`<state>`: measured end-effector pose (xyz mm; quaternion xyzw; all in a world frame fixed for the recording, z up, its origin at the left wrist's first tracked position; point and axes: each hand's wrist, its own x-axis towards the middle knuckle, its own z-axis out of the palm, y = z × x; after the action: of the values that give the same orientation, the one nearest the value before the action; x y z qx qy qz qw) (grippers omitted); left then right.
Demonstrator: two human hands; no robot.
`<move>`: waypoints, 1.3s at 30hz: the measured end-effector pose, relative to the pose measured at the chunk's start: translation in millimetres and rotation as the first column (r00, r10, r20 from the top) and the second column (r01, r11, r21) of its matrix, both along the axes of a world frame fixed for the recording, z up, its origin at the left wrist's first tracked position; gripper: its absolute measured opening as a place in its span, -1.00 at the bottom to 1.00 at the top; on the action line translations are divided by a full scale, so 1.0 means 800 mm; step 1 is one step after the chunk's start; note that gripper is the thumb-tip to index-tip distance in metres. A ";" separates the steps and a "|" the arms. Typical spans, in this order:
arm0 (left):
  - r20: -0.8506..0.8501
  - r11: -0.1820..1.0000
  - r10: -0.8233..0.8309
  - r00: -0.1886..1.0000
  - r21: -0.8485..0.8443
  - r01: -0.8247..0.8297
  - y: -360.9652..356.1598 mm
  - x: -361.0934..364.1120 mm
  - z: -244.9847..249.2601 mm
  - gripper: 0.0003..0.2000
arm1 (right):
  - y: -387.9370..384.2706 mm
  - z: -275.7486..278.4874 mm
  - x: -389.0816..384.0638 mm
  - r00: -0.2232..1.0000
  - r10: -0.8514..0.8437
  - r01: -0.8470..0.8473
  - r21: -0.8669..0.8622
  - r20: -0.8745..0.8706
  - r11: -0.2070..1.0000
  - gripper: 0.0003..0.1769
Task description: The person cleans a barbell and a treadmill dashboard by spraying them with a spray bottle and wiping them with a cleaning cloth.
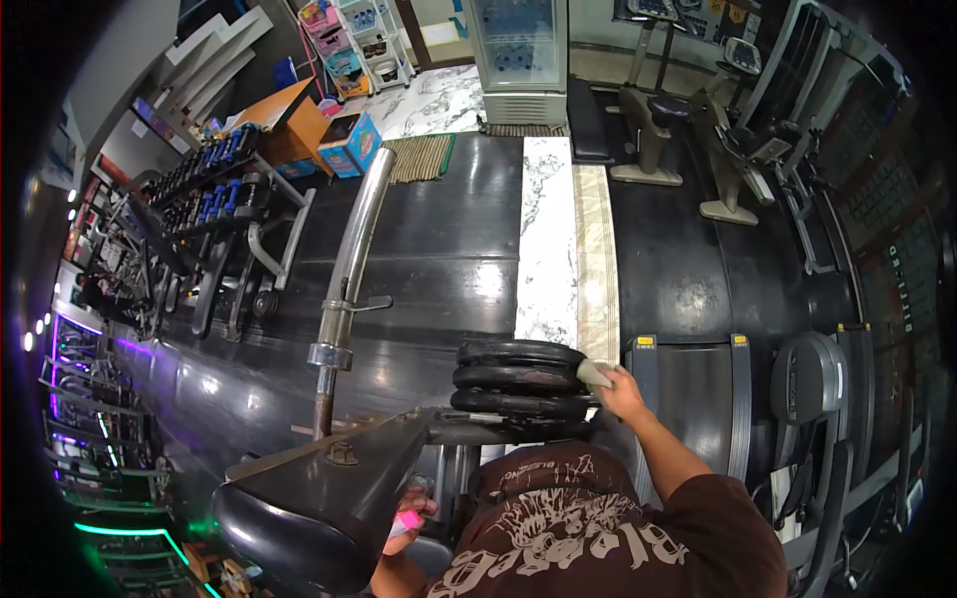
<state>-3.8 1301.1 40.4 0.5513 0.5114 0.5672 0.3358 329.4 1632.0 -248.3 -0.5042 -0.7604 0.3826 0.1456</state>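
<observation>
My right hand [623, 395] is closed around a pale cloth [594, 373]. The cloth meets the right edge of the stacked black weight plates [520, 378], several of them sitting on a dark bar in front of my body. Low and to the left, my left hand [407, 520] is wrapped round a small object with a bright pink part [407, 521] and what looks like a clear part above it; its kind I cannot tell. Beside that hand is a black padded machine part [299, 518], with a bolted metal bracket [344, 454] on top.
A chrome barbell sleeve [361, 219] with a collar clip rises left of the plates. To my right lies a treadmill [693, 399]. A dumbbell rack [224, 199] stands at the left; exercise bikes [653, 130] and a glass-door fridge [518, 60] are farther back.
</observation>
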 end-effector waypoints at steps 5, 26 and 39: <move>0.003 0.998 0.063 0.998 0.018 -0.063 0.011 0.007 0.015 -0.62 | 0.011 0.113 -0.149 0.949 0.208 -0.153 0.233 -0.236 0.960 -0.40; 0.044 0.993 0.093 0.995 0.062 -0.096 0.020 0.021 0.024 -0.63 | 0.000 0.044 -0.042 0.980 0.180 -0.182 0.011 0.085 0.983 -0.44; 0.111 0.988 0.121 0.986 0.082 -0.131 0.014 0.025 0.014 -0.61 | -0.034 0.127 -0.216 0.879 0.419 -0.459 0.168 0.228 0.872 -0.31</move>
<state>16.2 1312.1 51.3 0.5013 0.5009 0.6381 0.3010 156.9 1605.0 -146.6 -0.3318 -0.9025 0.2721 0.0375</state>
